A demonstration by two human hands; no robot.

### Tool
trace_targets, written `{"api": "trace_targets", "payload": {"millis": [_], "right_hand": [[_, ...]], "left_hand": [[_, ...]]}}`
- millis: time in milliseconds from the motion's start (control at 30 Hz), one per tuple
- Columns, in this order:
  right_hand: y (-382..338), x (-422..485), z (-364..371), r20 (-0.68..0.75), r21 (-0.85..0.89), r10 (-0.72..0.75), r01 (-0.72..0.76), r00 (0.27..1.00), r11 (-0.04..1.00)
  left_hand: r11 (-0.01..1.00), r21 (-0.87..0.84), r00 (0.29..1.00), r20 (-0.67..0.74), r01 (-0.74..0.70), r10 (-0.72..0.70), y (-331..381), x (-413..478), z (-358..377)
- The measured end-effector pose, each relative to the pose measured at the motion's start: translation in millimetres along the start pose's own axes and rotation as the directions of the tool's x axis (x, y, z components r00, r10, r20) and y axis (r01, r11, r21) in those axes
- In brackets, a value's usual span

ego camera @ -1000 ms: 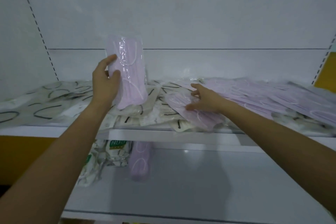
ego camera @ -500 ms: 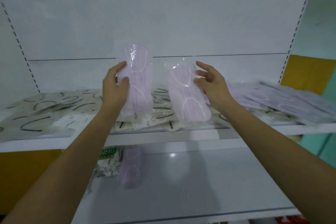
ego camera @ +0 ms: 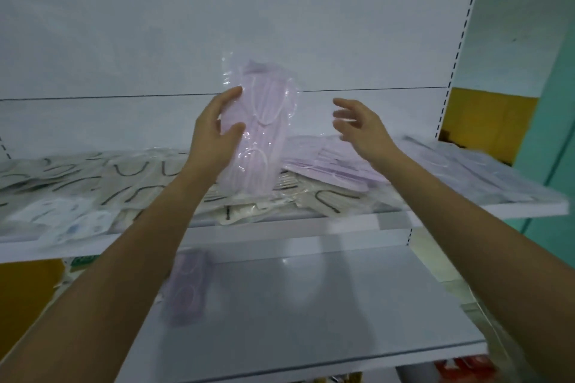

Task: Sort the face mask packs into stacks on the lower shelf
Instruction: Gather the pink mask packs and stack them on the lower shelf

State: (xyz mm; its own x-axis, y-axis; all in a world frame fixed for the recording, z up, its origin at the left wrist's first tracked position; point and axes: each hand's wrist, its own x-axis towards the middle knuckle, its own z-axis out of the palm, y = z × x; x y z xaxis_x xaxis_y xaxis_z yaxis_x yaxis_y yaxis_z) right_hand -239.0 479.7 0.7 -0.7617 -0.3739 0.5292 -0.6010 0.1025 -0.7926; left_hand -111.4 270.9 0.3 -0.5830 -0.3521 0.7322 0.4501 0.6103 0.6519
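Observation:
My left hand [ego camera: 217, 134] grips pale purple face mask packs [ego camera: 264, 130] upright above the upper shelf, thumb in front and fingers behind. How many packs are in that bundle I cannot tell. My right hand [ego camera: 361, 127] hovers a short way to their right, fingers spread and holding nothing. More purple packs [ego camera: 329, 165] lie heaped on the upper shelf [ego camera: 466, 210] beneath that hand. One purple pack [ego camera: 186, 289] lies on the lower shelf [ego camera: 311, 305] at the left, beside my left forearm.
Cream packs with black ear loops [ego camera: 93, 177] cover the left of the upper shelf. Pale lilac packs [ego camera: 485, 171] spread along its right end. A green-labelled pack [ego camera: 82, 261] shows at the lower shelf's far left. A shelf upright [ego camera: 460, 40] stands at the right.
My right hand brought its purple pack against the one in my left hand and let go. It now hovers apart with nothing in it. The view has shifted rightward.

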Motion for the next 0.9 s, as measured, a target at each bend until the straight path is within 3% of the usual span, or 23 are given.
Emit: {"api": "trace_targets", "payload": {"millis": [100,200,267,367,433,500,600,900], "right_hand": [[43,2,-41,0.255,-0.537,0.173,-0.01,0.951,0.844],[67,-5,-43,0.43,-0.718,0.329,0.098,0.841,0.689],[66,-7,-39,0.497,-0.657,0.254,0.168,0.83,0.735],[60,-3,-44,0.525,-0.442,0.166,0.1,0.835,0.892],[63,6,-50,0.477,-0.453,0.115,0.132,0.871,0.882],[67,14,-53,0.439,-0.526,0.171,0.097,0.882,0.845],[75,17,-49,0.476,-0.578,0.302,0.035,0.826,0.815],[77,8,-43,0.591,-0.504,0.304,0.047,0.747,0.863]], "left_hand": [[0.994,0.075,0.995,-0.076,0.075,-0.07,-11,-1,12],[0.987,0.094,0.981,-0.156,0.132,-0.117,-20,-8,25],[0.982,0.119,0.972,-0.203,0.148,-0.122,-24,-12,31],[0.975,0.146,0.956,-0.268,0.166,-0.123,-25,-17,34],[0.972,0.142,0.941,-0.312,0.185,-0.134,-21,-22,35],[0.972,0.149,0.93,-0.347,0.182,-0.121,-15,-28,37],[0.974,0.157,0.928,-0.359,0.165,-0.1,-9,-35,39],[0.969,0.182,0.94,-0.326,0.168,-0.102,2,-41,53]]}}
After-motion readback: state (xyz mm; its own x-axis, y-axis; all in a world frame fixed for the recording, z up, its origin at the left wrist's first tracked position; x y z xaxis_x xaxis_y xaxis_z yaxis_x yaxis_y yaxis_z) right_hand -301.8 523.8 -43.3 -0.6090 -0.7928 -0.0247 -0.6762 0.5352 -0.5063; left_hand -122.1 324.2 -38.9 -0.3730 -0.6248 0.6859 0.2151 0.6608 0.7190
